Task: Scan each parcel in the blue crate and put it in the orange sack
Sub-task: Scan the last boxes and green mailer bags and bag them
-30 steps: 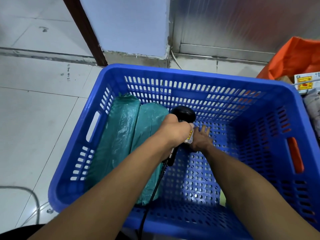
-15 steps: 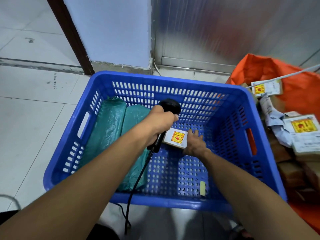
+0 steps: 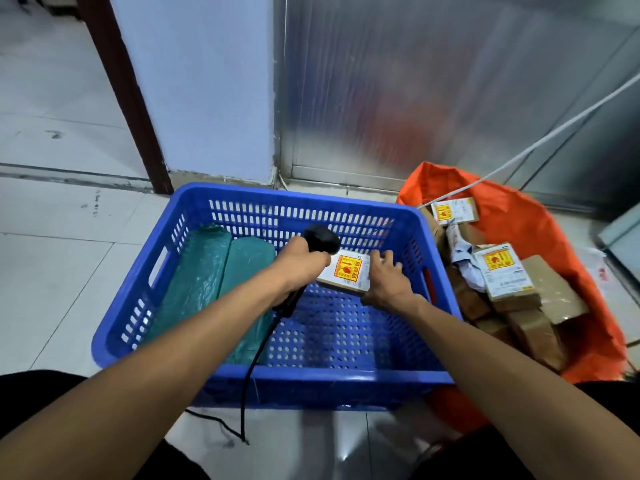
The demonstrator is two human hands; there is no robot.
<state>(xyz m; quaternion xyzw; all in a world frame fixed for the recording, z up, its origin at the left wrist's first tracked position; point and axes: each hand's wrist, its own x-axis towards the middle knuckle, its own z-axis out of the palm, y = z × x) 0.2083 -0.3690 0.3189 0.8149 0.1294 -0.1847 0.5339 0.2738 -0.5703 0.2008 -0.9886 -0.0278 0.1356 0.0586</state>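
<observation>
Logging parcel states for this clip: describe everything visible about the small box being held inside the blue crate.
The small box is a flat brown cardboard parcel with a white shipping label on top, bearing an orange-and-yellow sticker with red marks. It sits tilted above the floor of the blue crate, toward its far right side. The right hand grips its right edge; the left hand points the black scanner at the label from its left. The print is too small to read.

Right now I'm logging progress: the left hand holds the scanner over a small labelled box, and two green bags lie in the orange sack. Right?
Not quite. The head view shows the two green bags in the blue crate, not the orange sack. The rest holds.
</observation>
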